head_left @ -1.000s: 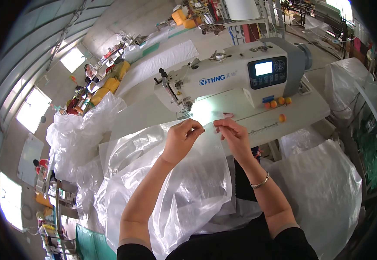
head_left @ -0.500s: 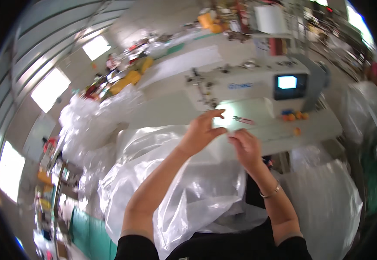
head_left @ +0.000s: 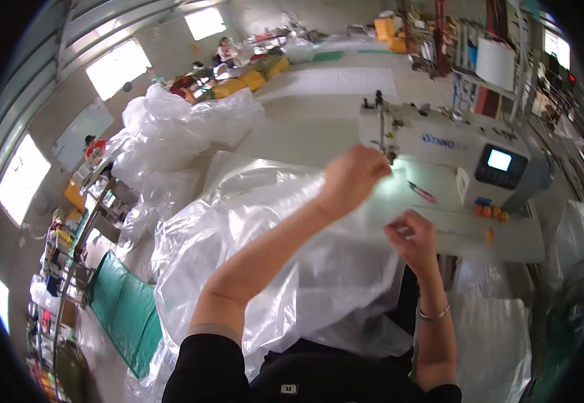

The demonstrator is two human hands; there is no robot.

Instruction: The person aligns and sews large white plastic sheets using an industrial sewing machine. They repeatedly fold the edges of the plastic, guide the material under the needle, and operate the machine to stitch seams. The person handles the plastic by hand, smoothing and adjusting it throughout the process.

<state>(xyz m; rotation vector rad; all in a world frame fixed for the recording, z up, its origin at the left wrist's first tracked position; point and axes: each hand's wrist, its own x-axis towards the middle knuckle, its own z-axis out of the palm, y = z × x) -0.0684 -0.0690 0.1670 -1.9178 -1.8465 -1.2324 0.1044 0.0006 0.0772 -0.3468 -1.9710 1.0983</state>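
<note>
My left hand (head_left: 357,176), blurred by motion, is raised beside the needle end of a white sewing machine (head_left: 433,138). Its fingers are drawn together; whatever they may hold is too small to make out. Closer to me and to the right, my right hand (head_left: 414,236) hovers over the front of the machine table (head_left: 460,240) with its fingertips pinched, their contents unclear. A pair of thread snips (head_left: 421,192) with red handles lies on the lit machine bed between the hands and the control panel. Clear plastic sheeting (head_left: 272,262) drapes over the table edge and my lap, under my left forearm.
Small orange pieces (head_left: 492,213) sit below the machine's lit screen (head_left: 499,159). More crumpled plastic sheeting (head_left: 171,131) is heaped at the left, above a green sheet (head_left: 127,312) and a cluttered rack. Another person (head_left: 227,52) is far off. Plastic (head_left: 490,336) hangs at the right.
My left hand has risen toward the needle area, its fingers closing from a spread pose. My right hand stays pinched and is now farther from the left. The view has shifted and tilted.
</note>
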